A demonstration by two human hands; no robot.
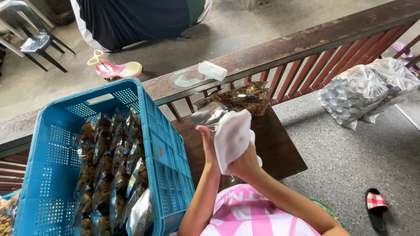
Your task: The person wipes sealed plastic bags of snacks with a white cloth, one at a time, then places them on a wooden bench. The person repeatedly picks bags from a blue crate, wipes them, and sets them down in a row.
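Note:
My left hand (207, 140) grips a shiny clear packet of brown snack (209, 114) above the dark wooden table (282, 150). My right hand (245, 164) presses a white cloth (232, 137) against that packet. Behind the hands, several more filled packets (243, 98) lie stacked at the table's far edge by the railing. To the left stands a blue plastic crate (162, 153) packed with rows of the same packets (111, 166).
A brown wooden railing (306, 43) runs behind the table, with a small white block (212, 70) on top. A large clear bag of silvery packets (367, 89) lies on the floor right. A checked sandal (376, 207), a pink toy (116, 68) and a plastic chair (35, 41) stand around.

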